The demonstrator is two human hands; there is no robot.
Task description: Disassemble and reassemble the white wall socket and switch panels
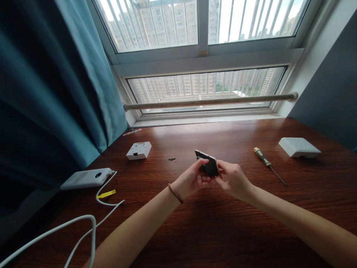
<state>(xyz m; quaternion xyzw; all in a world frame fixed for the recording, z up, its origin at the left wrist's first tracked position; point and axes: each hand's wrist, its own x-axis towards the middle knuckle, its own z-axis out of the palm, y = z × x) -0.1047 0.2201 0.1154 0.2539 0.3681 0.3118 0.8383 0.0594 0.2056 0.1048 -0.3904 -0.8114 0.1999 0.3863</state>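
"Are you reading any lettering?"

"On my feed, I'm finding any print on the small white box (138, 151) and the yellow tag (106, 194) too small to make out."

"What are the fingers doing?"

"The left hand (193, 177) is gripping a thin, flat panel (212, 168), its thumb pressing the dark face; the fingers of the right hand (232, 179) are pinching the pale edge."

"Where are they holding it?"

"They're holding it tilted above the reddish, wood-grained tabletop (184, 230), between that box and a screwdriver (262, 156) with a black-and-yellow handle. Slim dark pieces (172, 159) are lying near the box."
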